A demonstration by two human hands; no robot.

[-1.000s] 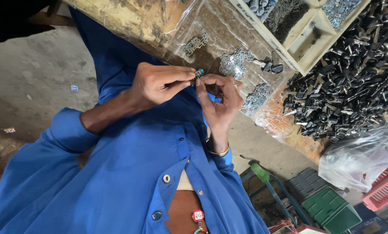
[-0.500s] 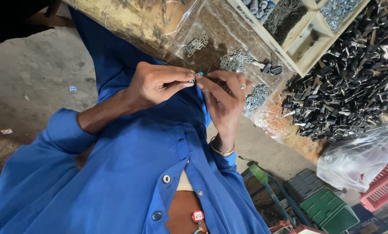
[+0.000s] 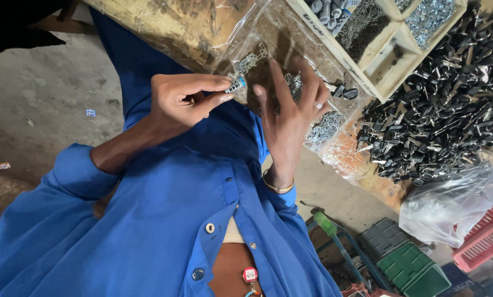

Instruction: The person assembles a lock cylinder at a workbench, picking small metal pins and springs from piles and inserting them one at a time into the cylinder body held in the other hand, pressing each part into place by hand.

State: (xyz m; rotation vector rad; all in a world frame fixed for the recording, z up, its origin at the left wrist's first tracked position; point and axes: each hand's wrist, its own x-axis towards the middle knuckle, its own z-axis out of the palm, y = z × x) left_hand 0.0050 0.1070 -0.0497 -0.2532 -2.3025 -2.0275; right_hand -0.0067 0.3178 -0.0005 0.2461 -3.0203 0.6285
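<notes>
My left hand [image 3: 183, 102] pinches a small silvery metal part with a blue end [image 3: 236, 84] between thumb and fingers, held in front of my blue shirt [image 3: 164, 220]. My right hand [image 3: 290, 118] is just to its right, apart from the part, with fingers spread and pointing up and nothing in it. It wears a ring and a gold bangle [image 3: 276, 187]. Behind both hands lie clear plastic bags [image 3: 268, 49] with small metal pieces on a worn wooden bench.
A wooden compartment tray [image 3: 387, 60] holds small metal parts. A heap of black metal pieces [image 3: 450, 104] lies to the right, with a crumpled clear bag [image 3: 450, 209] and a red crate [image 3: 488, 236] below. A green box [image 3: 411, 267] and a green-handled tool [image 3: 328, 224] stand on the floor.
Both hands were pinched together on the small part. My right hand has let go and spread its fingers, while my left hand keeps hold of the part.
</notes>
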